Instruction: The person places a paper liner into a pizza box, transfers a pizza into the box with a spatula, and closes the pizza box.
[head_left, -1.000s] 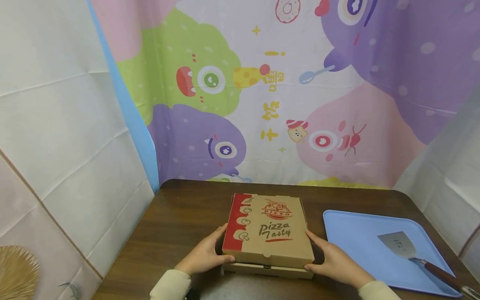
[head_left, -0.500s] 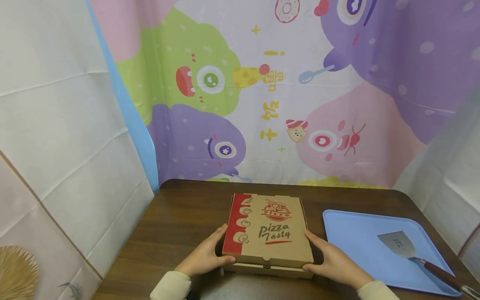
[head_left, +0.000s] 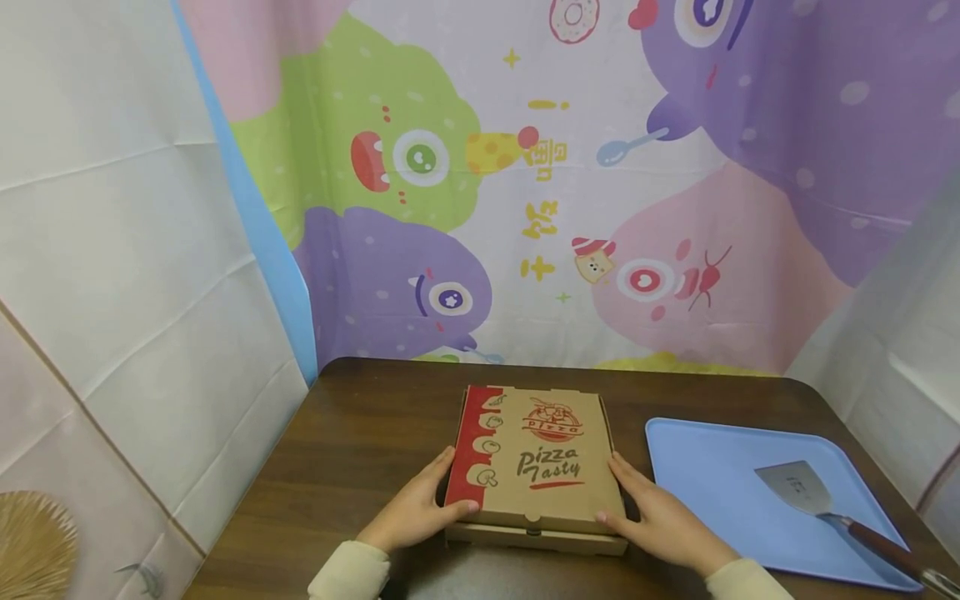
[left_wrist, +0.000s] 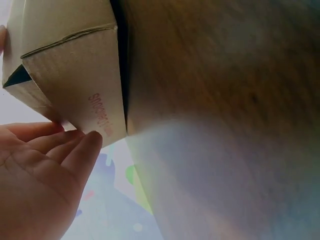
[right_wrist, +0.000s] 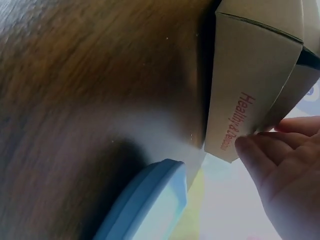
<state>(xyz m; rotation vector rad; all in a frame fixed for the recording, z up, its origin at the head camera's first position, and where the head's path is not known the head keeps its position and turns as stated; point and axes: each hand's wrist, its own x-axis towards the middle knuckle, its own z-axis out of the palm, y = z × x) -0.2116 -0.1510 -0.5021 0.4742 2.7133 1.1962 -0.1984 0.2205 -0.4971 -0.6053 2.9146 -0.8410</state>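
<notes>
A cardboard pizza box (head_left: 551,492) with a red strip lies on the table, its lid tilted slightly up at the front. My left hand (head_left: 412,512) holds the lid at the left side, thumb on top by the front corner. On the opposite side my right hand (head_left: 660,517) grips the lid likewise, its thumb over the front right corner. In the left wrist view, fingertips (left_wrist: 92,140) touch the printed side wall near a dark gap under the lid. Fingertips (right_wrist: 245,144) meet the other side wall in the right wrist view.
A blue tray (head_left: 705,500) stands right of the box, bearing a metal spatula (head_left: 798,490) with a brown wooden handle that sticks out over the tray's front corner. The dark wood table (head_left: 360,425) ends at a cartoon-printed curtain (head_left: 525,333) behind.
Both thumbs have moved from the lid's front edge up onto its top. The right hand's fingers have slid slightly farther back along the side. The box has stayed in place.
</notes>
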